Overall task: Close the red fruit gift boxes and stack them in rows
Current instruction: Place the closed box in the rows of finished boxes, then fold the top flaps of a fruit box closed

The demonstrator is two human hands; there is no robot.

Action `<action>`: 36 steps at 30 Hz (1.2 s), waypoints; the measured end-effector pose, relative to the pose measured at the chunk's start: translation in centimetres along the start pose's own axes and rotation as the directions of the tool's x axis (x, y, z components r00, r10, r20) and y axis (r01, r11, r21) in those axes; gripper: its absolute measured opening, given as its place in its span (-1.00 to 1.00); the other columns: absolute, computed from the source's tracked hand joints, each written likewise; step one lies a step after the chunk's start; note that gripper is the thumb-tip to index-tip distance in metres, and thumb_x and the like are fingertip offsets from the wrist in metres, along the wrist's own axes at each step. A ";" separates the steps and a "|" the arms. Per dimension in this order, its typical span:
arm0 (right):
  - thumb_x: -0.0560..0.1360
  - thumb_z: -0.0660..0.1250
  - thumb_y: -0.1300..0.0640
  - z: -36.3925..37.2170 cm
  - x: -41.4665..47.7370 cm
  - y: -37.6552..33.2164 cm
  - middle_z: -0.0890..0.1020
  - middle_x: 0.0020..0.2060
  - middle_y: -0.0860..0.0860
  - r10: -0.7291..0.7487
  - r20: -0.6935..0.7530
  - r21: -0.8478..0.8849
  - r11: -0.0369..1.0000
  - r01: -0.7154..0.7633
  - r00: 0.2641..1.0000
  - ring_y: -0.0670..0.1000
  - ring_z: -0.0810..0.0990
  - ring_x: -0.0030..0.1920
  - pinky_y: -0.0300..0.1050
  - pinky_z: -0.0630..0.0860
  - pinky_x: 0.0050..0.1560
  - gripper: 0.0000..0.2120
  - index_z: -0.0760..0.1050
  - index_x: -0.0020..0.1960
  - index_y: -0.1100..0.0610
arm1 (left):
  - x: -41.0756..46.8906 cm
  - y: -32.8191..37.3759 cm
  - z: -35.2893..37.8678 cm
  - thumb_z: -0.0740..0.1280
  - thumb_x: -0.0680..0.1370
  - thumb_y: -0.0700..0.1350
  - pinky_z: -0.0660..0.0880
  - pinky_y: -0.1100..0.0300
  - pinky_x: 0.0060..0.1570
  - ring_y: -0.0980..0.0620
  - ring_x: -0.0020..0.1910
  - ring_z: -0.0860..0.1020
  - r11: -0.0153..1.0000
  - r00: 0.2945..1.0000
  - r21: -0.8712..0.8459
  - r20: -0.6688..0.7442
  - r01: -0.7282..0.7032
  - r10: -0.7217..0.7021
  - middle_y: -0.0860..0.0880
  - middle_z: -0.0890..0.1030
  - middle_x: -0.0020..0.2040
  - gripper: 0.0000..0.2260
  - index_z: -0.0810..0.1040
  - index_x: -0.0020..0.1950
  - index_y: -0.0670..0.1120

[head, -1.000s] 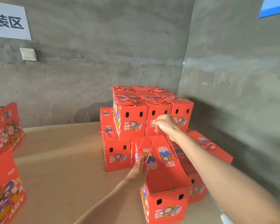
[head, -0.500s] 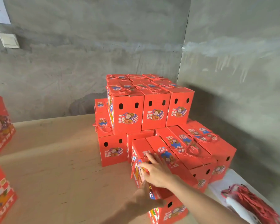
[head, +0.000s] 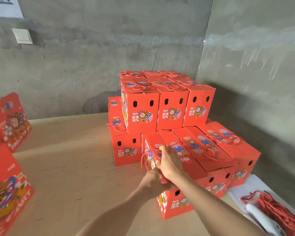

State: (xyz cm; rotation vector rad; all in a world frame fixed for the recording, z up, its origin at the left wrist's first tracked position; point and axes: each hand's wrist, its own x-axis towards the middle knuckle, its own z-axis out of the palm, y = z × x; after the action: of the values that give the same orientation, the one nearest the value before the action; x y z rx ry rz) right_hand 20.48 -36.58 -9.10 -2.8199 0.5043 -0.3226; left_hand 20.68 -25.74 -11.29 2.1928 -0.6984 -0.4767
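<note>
A stack of closed red fruit gift boxes [head: 170, 108] stands in the corner, an upper tier on a lower row [head: 228, 150]. In front of the lower row stands the nearest red gift box [head: 177, 201], lid down. My right hand [head: 169, 162] lies on its top near the left edge, fingers on the red rope handle [head: 144, 159] that loops over the box's left side. My left hand [head: 152, 183] presses against the box's left side just below the right hand. Another low box [head: 126, 149] stands left of the row.
The boxes rest on a tan board floor [head: 66, 167] between grey concrete walls. Flat and unclosed red boxes [head: 8, 121] lie at the left edge, one close [head: 5, 193]. A bundle of red rope handles [head: 272, 208] lies on white paper at the lower right.
The lid of the nearest box, open a second ago with its rope held up, is now folded down. Both hands have dropped onto the box's top and left side.
</note>
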 end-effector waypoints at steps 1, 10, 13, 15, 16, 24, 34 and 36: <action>0.54 0.26 0.04 0.0 -0.6 0.4 0.38 0.29 0.07 0.009 0.038 -0.017 1.000 -0.009 0.999 0.13 0.33 0.32 0.01 0.34 0.27 -0.58 0.29 0.36 0.07 | -0.4 0.2 0.1 0.45 0.41 0.09 0.48 0.07 0.10 -0.02 0.08 0.54 0.999 1.000 0.052 -0.022 0.004 -0.003 -0.02 0.57 0.10 -0.51 0.41 0.22 -0.09; 0.54 0.17 0.15 -0.8 -1.0 -1.4 0.43 0.28 0.13 0.108 0.158 -0.301 0.952 -0.056 0.981 0.20 0.37 0.31 0.13 0.36 0.28 -0.62 0.31 0.35 0.07 | -7.4 -1.9 -3.7 0.25 0.54 0.20 0.48 0.10 0.08 -0.07 0.08 0.56 0.960 0.994 0.279 -0.113 0.037 -0.006 -0.05 0.61 0.10 -0.62 0.52 0.16 -0.06; 0.54 0.19 0.07 -0.3 -0.8 -5.8 0.17 0.46 0.12 0.030 0.115 -0.325 0.946 0.009 0.993 0.27 0.08 0.47 0.30 0.06 0.41 -0.56 0.27 0.41 0.04 | -10.8 -4.8 -9.6 0.25 0.56 0.05 0.49 0.14 0.00 -0.09 0.04 0.57 0.978 0.962 0.194 -0.272 0.082 -0.027 -0.07 0.64 0.01 -0.76 0.57 0.02 -0.10; 0.55 0.21 0.02 0.8 -1.7 -10.5 0.10 0.48 0.10 -0.201 0.056 -0.206 0.956 0.208 0.978 0.20 0.06 0.49 0.16 0.06 0.45 -0.54 0.22 0.42 0.03 | -13.7 -7.1 -13.9 0.26 0.56 -0.03 0.46 0.18 -0.04 -0.09 0.01 0.58 0.978 0.924 0.169 -0.380 0.120 -0.047 -0.10 0.65 -0.03 -0.80 0.61 -0.03 -0.12; 0.55 0.21 0.02 1.7 -2.5 -13.2 0.16 0.46 0.10 -0.329 0.048 -0.119 0.936 0.332 0.943 0.15 0.14 0.47 0.03 0.13 0.43 -0.55 0.25 0.40 0.05 | -15.4 -8.4 -15.9 0.28 0.55 -0.07 0.43 0.21 -0.06 -0.07 0.00 0.60 0.978 0.894 0.153 -0.445 0.142 -0.060 -0.09 0.66 -0.04 -0.82 0.63 -0.04 -0.13; 0.54 0.27 -0.04 10.2 -13.3 -33.7 0.40 0.35 0.10 -0.667 0.353 0.371 0.743 0.556 0.656 0.06 0.39 0.34 -0.20 0.24 0.31 -0.44 0.24 0.44 0.18 | -30.4 -17.2 -27.1 0.33 0.53 -0.11 0.57 0.11 -0.22 0.03 -0.31 0.63 0.964 0.412 -0.162 -0.879 0.212 -0.238 0.00 0.65 -0.34 -0.81 0.63 -0.25 -0.13; 0.33 0.42 -0.02 17.1 -18.7 -47.4 0.26 0.44 0.11 -0.268 0.361 0.644 0.764 -0.031 0.893 0.13 0.31 0.40 0.01 0.39 0.28 -0.05 -0.06 0.50 0.20 | -37.0 -27.2 -30.4 0.10 0.63 -0.01 0.36 0.09 -0.05 -0.02 -0.05 0.44 0.870 0.221 -0.480 -0.841 0.116 -0.493 0.01 0.47 -0.07 -0.79 0.44 0.13 -0.06; 0.31 0.41 0.01 17.8 -19.1 -48.1 0.20 0.46 0.13 -0.204 0.315 0.633 0.772 -0.045 0.927 0.14 0.23 0.44 -0.01 0.37 0.29 -0.03 -0.10 0.51 0.20 | -36.7 -28.6 -30.2 0.09 0.64 -0.05 0.34 0.09 -0.03 -0.03 -0.06 0.43 0.830 0.213 -0.552 -0.804 0.081 -0.555 0.10 0.45 -0.15 -0.86 0.40 -0.04 -0.01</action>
State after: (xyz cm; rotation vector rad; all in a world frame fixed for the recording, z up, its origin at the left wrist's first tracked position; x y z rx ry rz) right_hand 22.44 17.79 -15.28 -2.1556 0.1397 0.0362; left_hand 17.53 29.61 -9.98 1.7231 0.5614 0.5388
